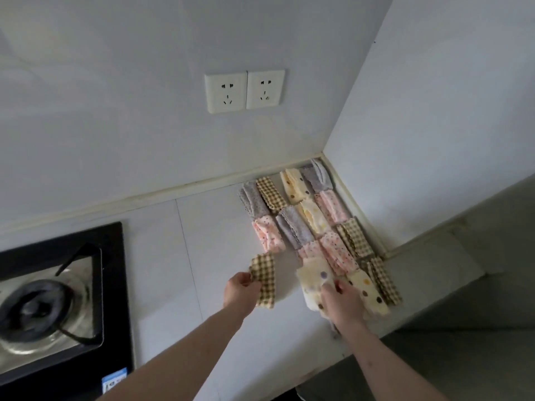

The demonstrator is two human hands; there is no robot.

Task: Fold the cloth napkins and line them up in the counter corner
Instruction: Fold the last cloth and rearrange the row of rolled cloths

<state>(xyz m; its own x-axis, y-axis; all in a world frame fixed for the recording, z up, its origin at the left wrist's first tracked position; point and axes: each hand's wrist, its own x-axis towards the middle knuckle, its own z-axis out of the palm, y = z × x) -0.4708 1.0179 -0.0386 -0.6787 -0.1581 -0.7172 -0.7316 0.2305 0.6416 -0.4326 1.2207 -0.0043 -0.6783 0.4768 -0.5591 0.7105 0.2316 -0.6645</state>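
Checked brown napkin (263,280), pinched folded in the left hand (238,287) left of the corner rows (307,215), may unfold when set down, while the right hand (343,299) gripping the dotted yellow napkin (314,280) could nudge neighbours crooked.

This is a home kitchen. A black glass gas hob (115,285) with a burner (37,308) and a metal pan support is set into the pale tabletop (202,256) on the left. Two white wall sockets (244,91) sit side by side on the plain wall above, and a sealed strip runs where the tabletop meets the walls in the corner. Small folded cloth napkins (307,221) in household prints lie in rows there
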